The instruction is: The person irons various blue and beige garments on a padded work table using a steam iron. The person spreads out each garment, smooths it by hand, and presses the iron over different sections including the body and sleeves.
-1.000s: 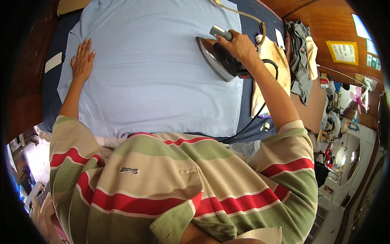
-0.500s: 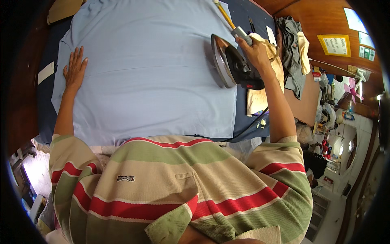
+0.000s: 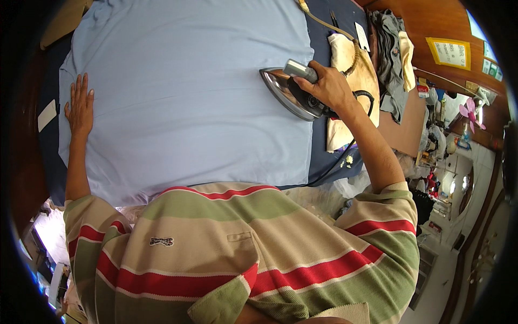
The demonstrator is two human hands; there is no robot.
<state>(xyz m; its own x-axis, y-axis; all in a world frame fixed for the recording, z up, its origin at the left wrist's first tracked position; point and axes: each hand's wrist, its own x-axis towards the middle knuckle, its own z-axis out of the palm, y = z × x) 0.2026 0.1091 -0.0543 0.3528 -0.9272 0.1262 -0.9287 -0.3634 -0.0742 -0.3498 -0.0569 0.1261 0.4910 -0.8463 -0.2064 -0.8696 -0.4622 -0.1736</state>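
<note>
A light blue cloth (image 3: 189, 97) lies spread over the dark blue table cover (image 3: 321, 32), with faint creases across it. My left hand (image 3: 81, 105) rests flat on the cloth's left edge, fingers stretched out. At the right side, my right hand (image 3: 329, 83) is wrapped round the grey handle of a clothes iron (image 3: 294, 97). The iron's tip points left, and its soleplate is over the cloth near the right edge. Whether the whole plate touches the fabric cannot be told. A black cord (image 3: 345, 154) trails from behind the iron.
Right of the iron lies a folded cream cloth (image 3: 345, 59), with grey garments (image 3: 387, 59) beyond it. A white card (image 3: 47, 115) sits at the far left and another card (image 3: 362, 36) at the upper right. A pink fan (image 3: 472, 114) stands at the right.
The iron has swung so its tip points left rather than away, and it has shifted slightly left. My left hand stays flat at the cloth's edge. The view has shifted a little.
</note>
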